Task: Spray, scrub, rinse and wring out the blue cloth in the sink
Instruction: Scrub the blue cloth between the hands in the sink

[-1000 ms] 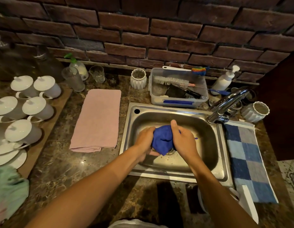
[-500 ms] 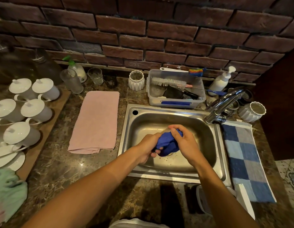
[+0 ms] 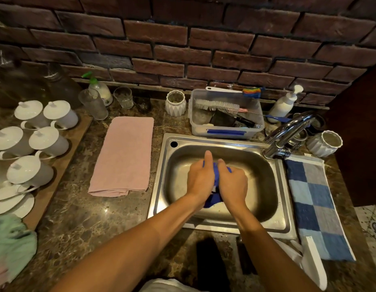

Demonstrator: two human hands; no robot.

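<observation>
The blue cloth (image 3: 215, 198) is bunched up over the middle of the steel sink (image 3: 265, 180), mostly hidden between my two hands. My left hand (image 3: 200, 179) grips its left side, thumb pointing toward the wall. My right hand (image 3: 232, 182) grips the right side, pressed close against the left. Only a strip of cloth between the hands and a tail below the wrists show. A spray bottle with a green nozzle (image 3: 98, 88) stands at the back left by the wall. The chrome tap (image 3: 288, 133) curves over the sink's right rear corner; no water is visible.
A pink towel (image 3: 124, 154) lies left of the sink, a blue checked towel (image 3: 313, 205) to its right. Behind the sink a clear tub (image 3: 225, 131) holds brushes. A white pump bottle (image 3: 285, 104), glasses and white lidded cups (image 3: 31, 148) line the counter.
Both hands have closed together over the cloth and turned backs up, so the bundle that showed between them is now mostly covered. The camera has shifted slightly.
</observation>
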